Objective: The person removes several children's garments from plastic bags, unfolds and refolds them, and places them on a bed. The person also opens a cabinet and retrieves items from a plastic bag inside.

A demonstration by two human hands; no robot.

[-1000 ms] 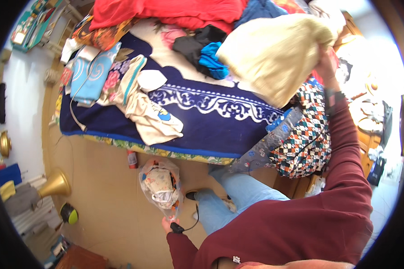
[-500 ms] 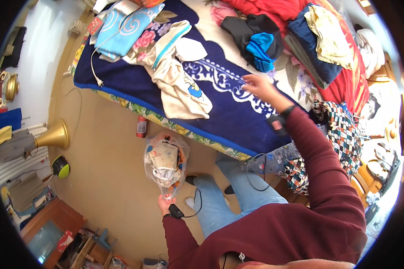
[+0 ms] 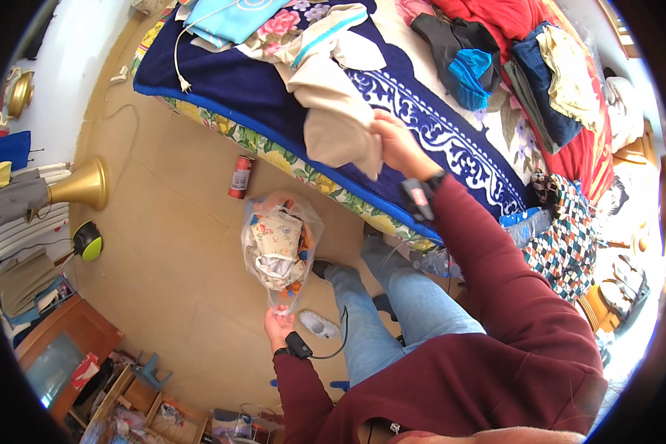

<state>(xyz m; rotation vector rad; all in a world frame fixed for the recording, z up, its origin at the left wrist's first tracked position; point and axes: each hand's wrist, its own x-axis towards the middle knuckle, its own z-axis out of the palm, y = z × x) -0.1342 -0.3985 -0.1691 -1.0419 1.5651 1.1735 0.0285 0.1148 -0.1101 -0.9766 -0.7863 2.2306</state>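
My left hand (image 3: 279, 325) is closed on the gathered neck of a clear plastic bag (image 3: 282, 300), which hangs over or rests on the floor; I cannot tell which. Inside it sits a bundle of cream patterned cloth (image 3: 277, 237) with some orange and blue pieces. My right hand (image 3: 405, 146) grips one end of a beige garment (image 3: 340, 133) with a teal stripe, at the near edge of the bed. The garment's far part lies bunched on the dark blue blanket (image 3: 233, 89).
Folded blue cloth (image 3: 237, 21) and a white plug (image 3: 183, 86) lie on the bed's left. Black and blue clothes (image 3: 470, 78) and a folded stack (image 3: 566, 81) lie to the right. A red can (image 3: 240, 177) stands by the bed; a light slipper (image 3: 319, 324) is near my feet.
My right hand has moved left and taken hold of the beige garment, whose near end is now turned and its blue print out of sight. My left hand still holds the bag.
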